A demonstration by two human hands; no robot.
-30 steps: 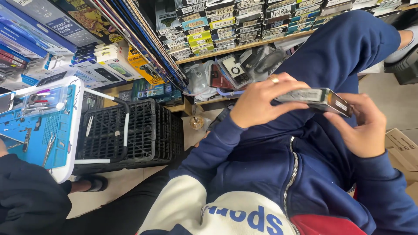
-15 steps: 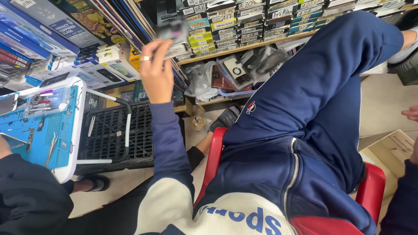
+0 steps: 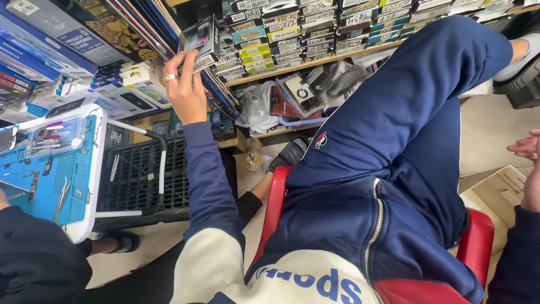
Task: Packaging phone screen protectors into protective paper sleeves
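My left hand point(image 3: 184, 84), a ring on one finger, is stretched out to the shelves and grips a flat dark packaged box point(image 3: 201, 40) against the row of leaning flat packages point(image 3: 222, 98). My right hand point(image 3: 527, 163) hangs at the right edge with fingers loosely apart, holding nothing, above a cardboard box point(image 3: 498, 188). I sit on a red chair point(image 3: 275, 208) in navy trousers and a navy and cream top, one leg raised toward the shelf.
Shelves point(image 3: 304, 65) hold stacks of small labelled boxes and bagged items. A black plastic crate point(image 3: 143, 174) stands below. A white table with a blue mat and small tools point(image 3: 53, 163) is at left, beside another person's dark sleeve point(image 3: 34, 262).
One second ago both hands held the flat box over my lap. My left hand has carried it up to the shelf packages; my right hand has dropped away to the right edge.
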